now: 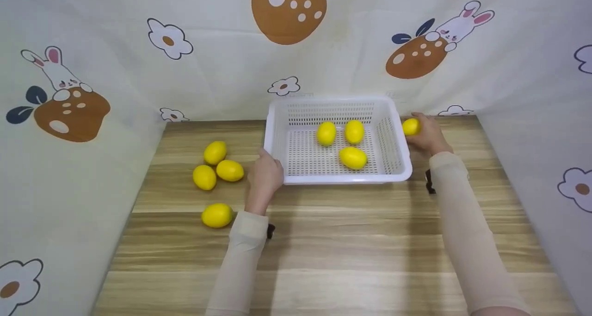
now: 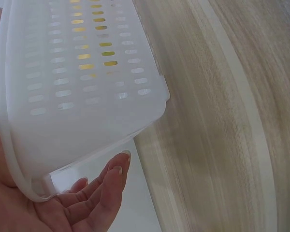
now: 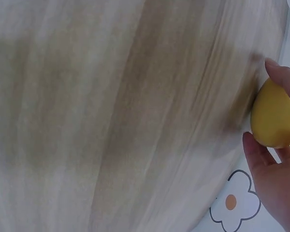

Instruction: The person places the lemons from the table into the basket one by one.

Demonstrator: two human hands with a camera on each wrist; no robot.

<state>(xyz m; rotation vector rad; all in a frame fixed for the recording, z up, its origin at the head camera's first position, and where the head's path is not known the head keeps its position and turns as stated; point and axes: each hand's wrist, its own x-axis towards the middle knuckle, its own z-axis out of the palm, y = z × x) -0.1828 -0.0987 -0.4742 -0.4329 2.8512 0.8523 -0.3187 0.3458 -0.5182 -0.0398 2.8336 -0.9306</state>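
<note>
A white perforated plastic basket (image 1: 342, 179) stands at the back of the table with three yellow lemons inside, one of them the front lemon (image 1: 353, 158). My left hand (image 1: 266, 171) grips its front left corner, thumb at the rim; in the left wrist view the fingers (image 2: 111, 191) curl below that rim. Just outside the basket's right wall, my right hand (image 1: 428, 133) holds another lemon (image 1: 411, 127). The right wrist view shows this lemon (image 3: 275, 116) between thumb and fingers, close over the wooden surface.
Left of the basket, a cluster of three lemons (image 1: 230, 170) lies on the wooden table (image 1: 351, 251). A single lemon (image 1: 217, 215) sits nearer the front, beside the left sleeve. A patterned cloth (image 1: 222, 75) hangs behind and along both sides.
</note>
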